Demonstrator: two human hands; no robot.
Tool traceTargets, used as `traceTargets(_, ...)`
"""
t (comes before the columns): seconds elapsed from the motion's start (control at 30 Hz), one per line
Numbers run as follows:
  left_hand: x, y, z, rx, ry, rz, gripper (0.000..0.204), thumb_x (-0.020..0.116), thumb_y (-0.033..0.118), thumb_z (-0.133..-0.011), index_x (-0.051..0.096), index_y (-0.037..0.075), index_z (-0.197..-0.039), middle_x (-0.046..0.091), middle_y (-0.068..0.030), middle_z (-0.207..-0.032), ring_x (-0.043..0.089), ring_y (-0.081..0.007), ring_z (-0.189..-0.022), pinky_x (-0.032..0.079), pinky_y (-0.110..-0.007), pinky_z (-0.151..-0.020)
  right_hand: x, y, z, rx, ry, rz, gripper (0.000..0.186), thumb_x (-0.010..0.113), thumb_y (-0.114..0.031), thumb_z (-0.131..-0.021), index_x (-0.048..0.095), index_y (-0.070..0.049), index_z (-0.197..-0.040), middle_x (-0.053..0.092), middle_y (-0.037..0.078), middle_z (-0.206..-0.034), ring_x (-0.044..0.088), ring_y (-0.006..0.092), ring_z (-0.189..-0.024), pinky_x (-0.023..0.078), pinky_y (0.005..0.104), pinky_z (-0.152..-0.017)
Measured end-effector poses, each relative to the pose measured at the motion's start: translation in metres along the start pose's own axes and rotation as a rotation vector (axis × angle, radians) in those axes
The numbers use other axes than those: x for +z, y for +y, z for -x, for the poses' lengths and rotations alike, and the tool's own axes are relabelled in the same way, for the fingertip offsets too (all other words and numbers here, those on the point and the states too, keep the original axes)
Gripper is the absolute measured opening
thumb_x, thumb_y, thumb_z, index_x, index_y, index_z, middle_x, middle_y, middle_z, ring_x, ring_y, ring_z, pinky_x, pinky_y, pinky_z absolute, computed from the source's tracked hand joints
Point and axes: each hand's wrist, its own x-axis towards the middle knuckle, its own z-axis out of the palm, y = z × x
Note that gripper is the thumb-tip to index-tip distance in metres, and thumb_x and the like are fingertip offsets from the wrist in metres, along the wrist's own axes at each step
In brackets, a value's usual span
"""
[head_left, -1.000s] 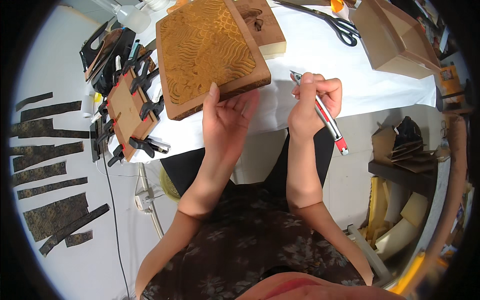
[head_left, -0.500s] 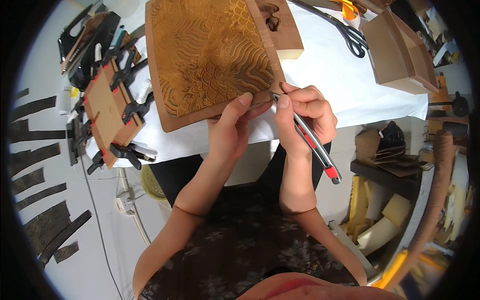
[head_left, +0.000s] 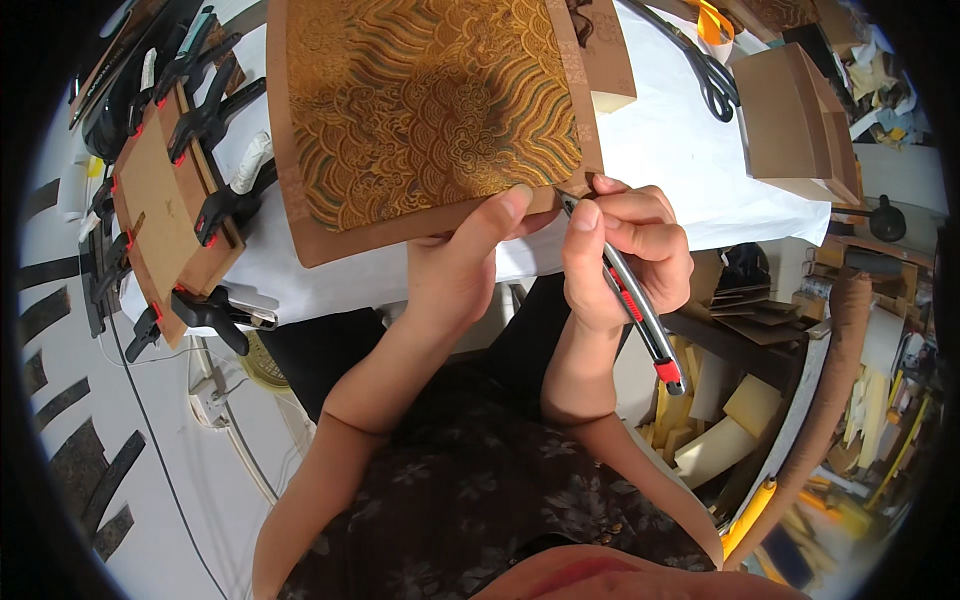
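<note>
A flat panel (head_left: 420, 120) with a gold wave-patterned fabric centre and a brown border is tilted up over the table's front edge. My left hand (head_left: 462, 255) grips its lower edge, thumb on top and fingers mostly hidden beneath. My right hand (head_left: 630, 250) is closed around a silver and red utility knife (head_left: 637, 305). The knife's tip meets the panel's border near the lower right corner, and its red end points down toward me. Whether the blade has entered the material cannot be made out.
Clamped boards (head_left: 165, 215) with several black spring clamps lie at the left. Black scissors (head_left: 715, 85) and an open brown box (head_left: 790, 115) stand at the right of the white-covered table (head_left: 680, 170). A brown block (head_left: 610, 60) sits behind the panel. Offcuts (head_left: 740, 430) fill a lower right shelf.
The view has shifted, so the clamps appear farther left. The panel looks larger and nearer. Both hands keep their grips, and the knife tip stays by the panel's lower right corner.
</note>
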Motion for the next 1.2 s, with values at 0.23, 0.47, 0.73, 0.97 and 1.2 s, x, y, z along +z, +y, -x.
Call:
traceTargets(0.23, 0.004, 0.003, 0.001, -0.007, 0.013, 0.028, 0.023, 0.062, 0.005, -0.085, 0.060, -0.001, -0.107, 0.063, -0.0080, -0.104, 0.063, -0.0183, -0.093, 0.054, -0.035, -0.081, -0.001, 0.002, 0.002, 0.029, 0.038, -0.057, 0.025, 0.072, 0.004, -0.074, 0.048, -0.003, -0.070, 0.061, 0.011, -0.064, 0.059, 0.0177, -0.059, 0.058, 0.0357, -0.071)
traceTargets(0.47, 0.002, 0.003, 0.002, 0.092, 0.025, 0.078, 0.027, 0.063, 0.002, -0.081, 0.060, 0.002, -0.109, 0.062, -0.0041, -0.107, 0.059, -0.0161, -0.103, 0.048, -0.036, -0.091, -0.002, 0.007, 0.008, 0.100, 0.337, -0.352, 0.026, 0.065, -0.005, -0.084, 0.039, -0.006, -0.081, 0.055, 0.009, -0.063, 0.048, 0.0112, -0.054, 0.057, 0.0335, -0.062)
traceTargets(0.73, -0.014, 0.042, 0.019, 0.139, -0.163, 0.180, 0.065, 0.054, 0.007, -0.076, 0.034, 0.000, -0.137, 0.046, -0.0116, -0.135, 0.042, -0.0270, -0.127, 0.030, -0.043, -0.109, -0.013, 0.005, 0.004, 0.293, 0.549, -0.407, 0.023, 0.060, -0.007, -0.090, 0.038, -0.008, -0.083, 0.049, 0.004, -0.059, 0.043, 0.0070, -0.046, 0.051, 0.0285, -0.052)
traceTargets(0.97, -0.031, 0.058, 0.038, 0.186, -0.304, 0.148, 0.072, 0.055, 0.012, -0.069, 0.035, -0.002, -0.136, 0.047, -0.0190, -0.132, 0.048, -0.0358, -0.121, 0.038, -0.048, -0.104, -0.020, 0.006, 0.004, 0.333, 0.542, -0.471, 0.024, 0.061, -0.009, -0.090, 0.040, -0.008, -0.078, 0.051, 0.004, -0.061, 0.046, 0.0080, -0.048, 0.053, 0.0271, -0.053)
traceTargets(1.2, -0.043, 0.065, 0.052, 0.108, -0.413, 0.334, 0.076, 0.057, 0.015, -0.065, 0.036, -0.005, -0.135, 0.048, -0.0224, -0.130, 0.049, -0.0377, -0.118, 0.040, -0.047, -0.103, -0.033, 0.007, 0.005, 0.180, 0.432, -0.489, 0.029, 0.046, -0.015, -0.095, 0.042, -0.005, -0.067, 0.048, 0.006, -0.066, 0.046, 0.0099, -0.063, 0.043, 0.0258, -0.064)
